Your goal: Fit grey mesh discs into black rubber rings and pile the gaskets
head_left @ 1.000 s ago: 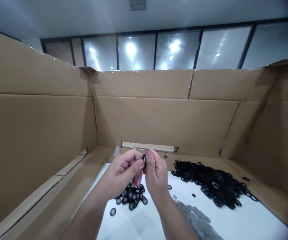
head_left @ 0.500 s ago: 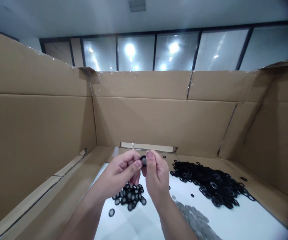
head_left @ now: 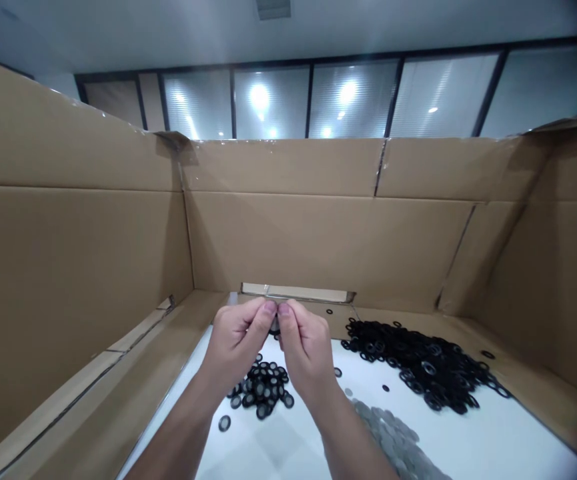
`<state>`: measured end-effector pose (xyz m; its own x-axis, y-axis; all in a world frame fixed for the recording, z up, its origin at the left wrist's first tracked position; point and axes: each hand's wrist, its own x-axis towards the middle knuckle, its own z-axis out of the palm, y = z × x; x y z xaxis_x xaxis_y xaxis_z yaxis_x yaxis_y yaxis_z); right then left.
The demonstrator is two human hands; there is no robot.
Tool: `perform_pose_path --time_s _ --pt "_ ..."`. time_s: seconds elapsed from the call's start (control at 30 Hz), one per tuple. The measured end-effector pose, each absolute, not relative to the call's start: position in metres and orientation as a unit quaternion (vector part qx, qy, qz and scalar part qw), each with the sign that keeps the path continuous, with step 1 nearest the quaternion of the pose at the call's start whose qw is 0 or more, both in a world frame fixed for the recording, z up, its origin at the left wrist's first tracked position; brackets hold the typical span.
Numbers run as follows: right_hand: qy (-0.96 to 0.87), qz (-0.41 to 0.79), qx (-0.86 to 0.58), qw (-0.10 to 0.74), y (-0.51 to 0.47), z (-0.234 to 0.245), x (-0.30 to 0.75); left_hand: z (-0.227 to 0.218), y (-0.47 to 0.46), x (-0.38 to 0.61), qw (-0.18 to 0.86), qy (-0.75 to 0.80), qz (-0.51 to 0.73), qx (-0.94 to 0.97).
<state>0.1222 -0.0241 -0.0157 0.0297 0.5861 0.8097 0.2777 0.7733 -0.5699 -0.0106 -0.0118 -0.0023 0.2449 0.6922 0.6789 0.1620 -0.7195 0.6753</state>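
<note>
My left hand point(head_left: 237, 333) and my right hand point(head_left: 305, 340) meet above the white work surface, thumbs side by side. Between their fingertips they grip a small black ring with a grey disc in it point(head_left: 275, 327), mostly covered by the thumbs. Both hands are closed on it. Below my left hand lies a pile of black rings with grey discs in them point(head_left: 263, 387), and a single such ring point(head_left: 225, 423) lies apart in front of it. To the right of my right hand is a heap of plain black rings point(head_left: 423, 363). Loose grey discs point(head_left: 393, 437) spread beside my right forearm.
Tall cardboard walls point(head_left: 288, 247) stand at the back and on both sides. The white sheet point(head_left: 278, 447) lies on the cardboard bottom. Stray rings lie near the back point(head_left: 329, 311) and at the right point(head_left: 488, 355).
My hands have drawn closer and shifted slightly left. Both thumbs now press on the ring, which was more visible between the fingers before.
</note>
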Motion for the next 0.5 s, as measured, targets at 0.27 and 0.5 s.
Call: perform_pose_path --time_s 0.27,0.5 --pt "-0.581 0.17 -0.353 0.713 -0.017 -0.033 0.105 -0.016 -0.014 0.016 0.182 0.353 0.615 0.681" --pt "-0.593 0.071 -0.371 0.71 -0.017 -0.03 0.111 -0.023 -0.015 0.022 0.15 0.336 0.607 0.704"
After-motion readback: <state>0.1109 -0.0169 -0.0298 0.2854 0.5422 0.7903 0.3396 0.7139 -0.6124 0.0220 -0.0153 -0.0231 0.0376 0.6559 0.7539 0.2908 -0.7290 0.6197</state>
